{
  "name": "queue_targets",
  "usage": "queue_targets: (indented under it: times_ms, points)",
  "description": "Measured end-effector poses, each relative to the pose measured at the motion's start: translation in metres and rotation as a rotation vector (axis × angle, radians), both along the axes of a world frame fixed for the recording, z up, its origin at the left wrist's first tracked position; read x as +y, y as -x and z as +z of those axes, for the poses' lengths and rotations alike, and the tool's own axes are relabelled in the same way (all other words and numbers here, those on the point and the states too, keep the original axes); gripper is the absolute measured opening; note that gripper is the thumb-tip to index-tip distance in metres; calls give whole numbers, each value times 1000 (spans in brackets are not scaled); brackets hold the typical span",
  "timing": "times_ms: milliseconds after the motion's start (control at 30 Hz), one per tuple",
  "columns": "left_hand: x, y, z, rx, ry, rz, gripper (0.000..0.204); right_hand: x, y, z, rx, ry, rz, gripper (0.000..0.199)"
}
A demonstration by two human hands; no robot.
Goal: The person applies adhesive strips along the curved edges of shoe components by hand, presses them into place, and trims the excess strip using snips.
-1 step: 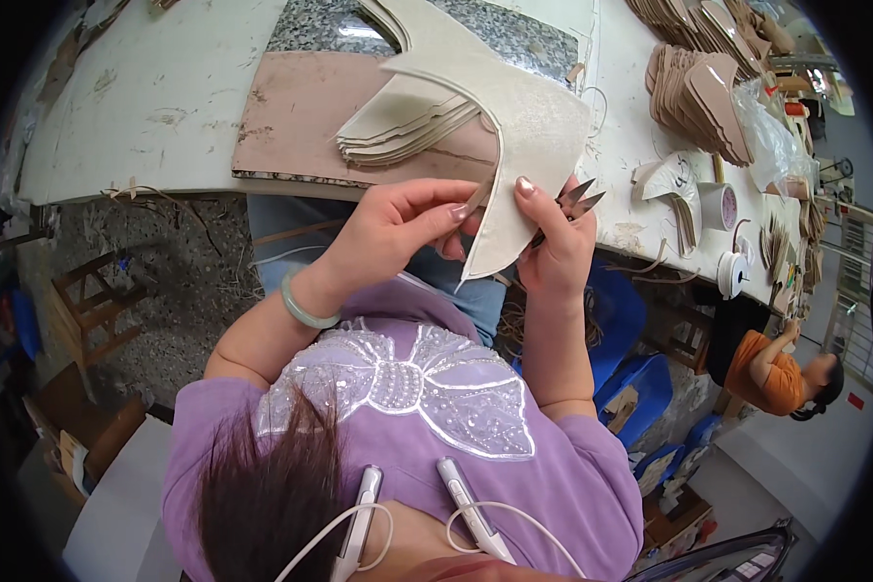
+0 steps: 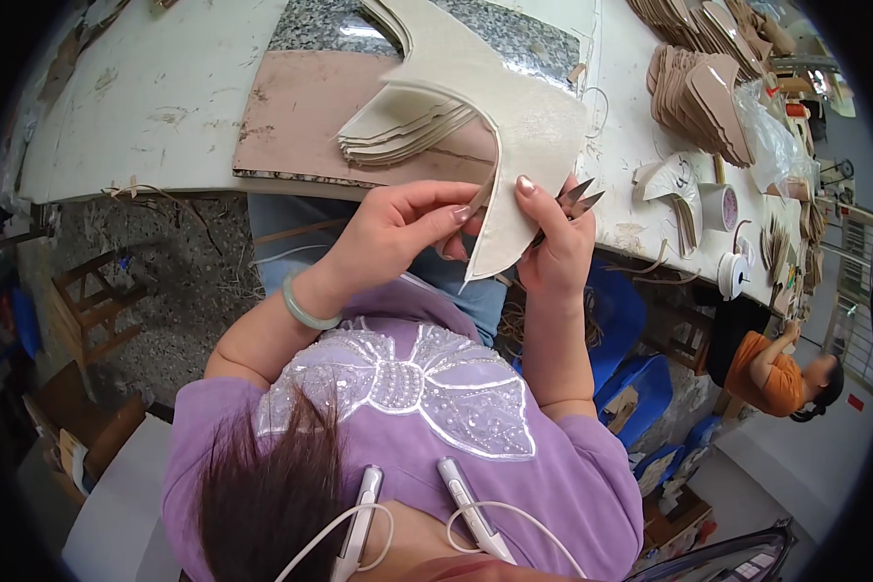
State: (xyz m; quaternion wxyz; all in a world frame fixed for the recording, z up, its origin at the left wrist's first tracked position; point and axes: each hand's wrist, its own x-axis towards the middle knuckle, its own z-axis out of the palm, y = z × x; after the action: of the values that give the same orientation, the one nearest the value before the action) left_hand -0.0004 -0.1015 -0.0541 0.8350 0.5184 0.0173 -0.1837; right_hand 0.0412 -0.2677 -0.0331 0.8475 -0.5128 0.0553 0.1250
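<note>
A cream piece [image 2: 538, 126], shaped like a shoe upper with a raised, curved edge, hangs over the front of the table. My left hand [image 2: 412, 218] pinches its curved edge between thumb and fingers. Opposite, my right hand [image 2: 560, 233] presses its thumb on the face of the piece, with fingers behind it. Dark pointed scissors [image 2: 580, 199] are tucked in that same hand, blades sticking out to the right. Behind my left hand lies a stack of similar cream pieces [image 2: 403, 141]. The fingertips under the piece are partly hidden.
A pinkish-brown board [image 2: 301, 116] lies on a speckled stone slab [image 2: 543, 39] on the white table [image 2: 165, 107]. Stacked brown pieces [image 2: 694, 102], a tape roll [image 2: 718, 207] and a white spool [image 2: 732, 274] sit at right. Farther right is a person in orange [image 2: 771, 373].
The lower tip of the cream piece has shifted very slightly to the right. Both hands keep their grip, and the scissors stay in my right hand.
</note>
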Motion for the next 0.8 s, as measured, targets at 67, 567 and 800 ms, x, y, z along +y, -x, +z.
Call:
queue_targets:
  times_ms: [67,567,800]
  points:
    - [-2,2,-1,-54,-27,15,29,3,0,-2,33,-17,-5,25]
    - [-4,9,-4,-49,-7,-5,34,7,-3,-14,39,10,-29,22]
    - [0,11,-3,17,76,-54,36,9,-5,-16,29,48,-45,23]
